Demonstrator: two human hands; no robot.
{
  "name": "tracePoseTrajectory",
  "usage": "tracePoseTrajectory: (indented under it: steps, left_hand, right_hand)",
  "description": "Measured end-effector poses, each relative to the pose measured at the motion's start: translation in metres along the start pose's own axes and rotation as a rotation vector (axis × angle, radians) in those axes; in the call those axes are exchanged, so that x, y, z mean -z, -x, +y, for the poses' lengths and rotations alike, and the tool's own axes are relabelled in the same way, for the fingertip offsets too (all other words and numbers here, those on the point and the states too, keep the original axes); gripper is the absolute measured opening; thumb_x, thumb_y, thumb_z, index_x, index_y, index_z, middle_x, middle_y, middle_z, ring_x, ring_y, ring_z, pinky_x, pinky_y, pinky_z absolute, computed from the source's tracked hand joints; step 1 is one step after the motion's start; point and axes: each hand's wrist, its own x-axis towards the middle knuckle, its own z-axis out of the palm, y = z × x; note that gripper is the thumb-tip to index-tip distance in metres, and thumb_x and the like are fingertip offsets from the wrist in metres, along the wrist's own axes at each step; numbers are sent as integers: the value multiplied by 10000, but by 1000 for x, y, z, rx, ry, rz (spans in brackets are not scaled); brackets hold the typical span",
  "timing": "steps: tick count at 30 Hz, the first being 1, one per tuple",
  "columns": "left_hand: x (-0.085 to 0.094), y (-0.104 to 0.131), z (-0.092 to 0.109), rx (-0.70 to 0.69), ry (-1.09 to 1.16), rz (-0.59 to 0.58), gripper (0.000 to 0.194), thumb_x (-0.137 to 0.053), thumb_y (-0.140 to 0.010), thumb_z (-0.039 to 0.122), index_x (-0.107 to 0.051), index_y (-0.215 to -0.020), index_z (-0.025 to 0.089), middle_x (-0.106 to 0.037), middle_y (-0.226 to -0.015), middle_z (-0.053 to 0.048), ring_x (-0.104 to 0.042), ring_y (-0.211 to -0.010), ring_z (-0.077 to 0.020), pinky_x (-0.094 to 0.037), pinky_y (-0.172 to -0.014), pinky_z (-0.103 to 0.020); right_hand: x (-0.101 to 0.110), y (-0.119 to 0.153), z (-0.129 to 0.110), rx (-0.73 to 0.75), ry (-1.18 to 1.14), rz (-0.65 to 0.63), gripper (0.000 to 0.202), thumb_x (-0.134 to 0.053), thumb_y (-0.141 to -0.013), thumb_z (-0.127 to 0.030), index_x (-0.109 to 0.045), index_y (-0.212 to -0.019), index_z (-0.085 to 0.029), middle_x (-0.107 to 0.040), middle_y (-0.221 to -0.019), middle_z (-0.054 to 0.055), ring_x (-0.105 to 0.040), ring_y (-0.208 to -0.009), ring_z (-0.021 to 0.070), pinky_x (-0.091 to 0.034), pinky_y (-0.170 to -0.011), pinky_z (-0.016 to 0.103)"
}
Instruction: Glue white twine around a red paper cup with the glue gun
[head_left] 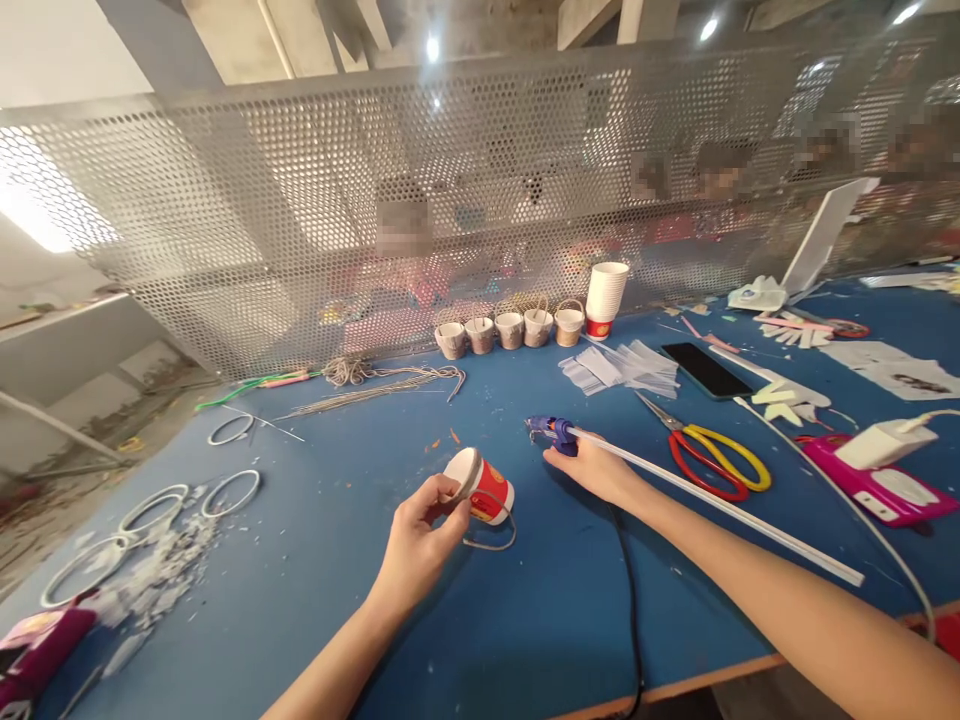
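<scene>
My left hand [426, 530] pinches a small red and white paper cup [491, 492], tilted on its side just above the blue table [375, 640]. A thin cord [501, 546] hangs in a loop from the cup. To the right, my right hand [589, 468] is closed around a blue glue gun [553, 432], with a long white glue stick [720, 500] running back from it over the forearm. The gun's nozzle points left, above and apart from the cup.
Small cord-wrapped cups [508, 331] and a cup stack [606, 300] line the perforated screen [300, 220]. Scissors [712, 460], a phone [705, 370] and a pink power strip [881, 480] lie right; white rings [231, 493] and scraps left. People sit behind the screen.
</scene>
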Motion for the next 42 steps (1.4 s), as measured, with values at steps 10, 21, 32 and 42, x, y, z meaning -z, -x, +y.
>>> tracePoseTrajectory:
  steps: [10, 21, 32, 42]
  left_hand:
    - [-4, 0, 5, 46, 48, 22, 158, -580, -740, 299, -542, -646, 178, -524, -621, 23, -496, -601, -123, -427, -577, -210]
    - [-8, 0, 6, -5, -13, 28, 138, -574, -749, 270, -570, -650, 175, -556, -630, 16, -522, -611, -130, -435, -589, -218]
    - [-10, 0, 7, -1, -14, 21, 192, -567, -764, 314, -543, -625, 184, -534, -595, 21, -492, -587, -125, -420, -575, -215]
    - [-9, 0, 5, 4, -12, -1, 184, -566, -770, 309, -561, -639, 179, -564, -619, 15, -521, -605, -130, -427, -578, -216]
  right_hand:
    - [21, 61, -25, 119, -330, -192, 238, -469, -874, -391, -572, -774, -202, -573, -590, -27, -589, -567, 140, -488, -579, 242]
    - [14, 73, -38, 327, -190, -147, 313, -465, -893, -430, -507, -674, -210, -524, -562, -31, -486, -493, 111, -395, -490, 210]
    - [3, 77, -33, 495, -43, -63, 217, -476, -903, -373, -515, -759, -215, -607, -646, -10, -547, -544, 124, -399, -544, 227]
    - [5, 76, -32, 503, -21, -41, 234, -471, -913, -378, -502, -746, -217, -598, -627, -17, -554, -523, 123, -396, -527, 229]
